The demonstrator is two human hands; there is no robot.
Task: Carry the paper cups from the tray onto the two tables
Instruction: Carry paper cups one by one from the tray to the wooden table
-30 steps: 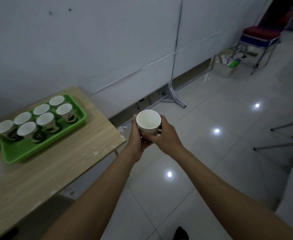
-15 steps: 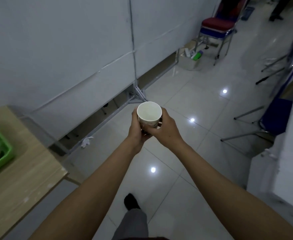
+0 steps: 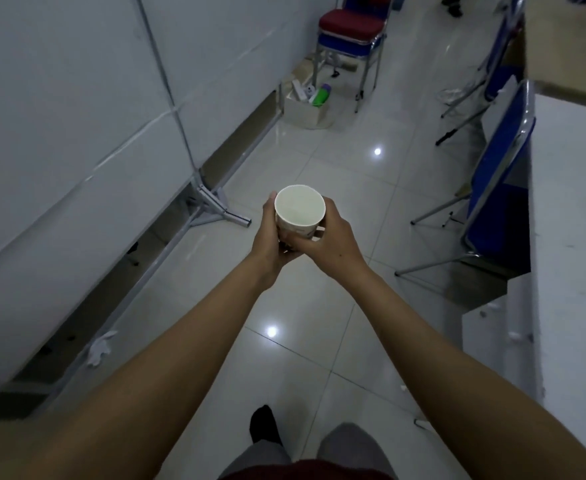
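Fingers of left hand (image 3: 267,237) and right hand (image 3: 326,237) curled round upright paper cup (image 3: 299,211)

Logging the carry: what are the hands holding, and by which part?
One upright paper cup, gripped round its side wall by both the left hand and the right hand.

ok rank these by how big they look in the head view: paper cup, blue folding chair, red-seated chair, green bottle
1. blue folding chair
2. red-seated chair
3. paper cup, which looks bigger because it is closest to the camera
4. green bottle
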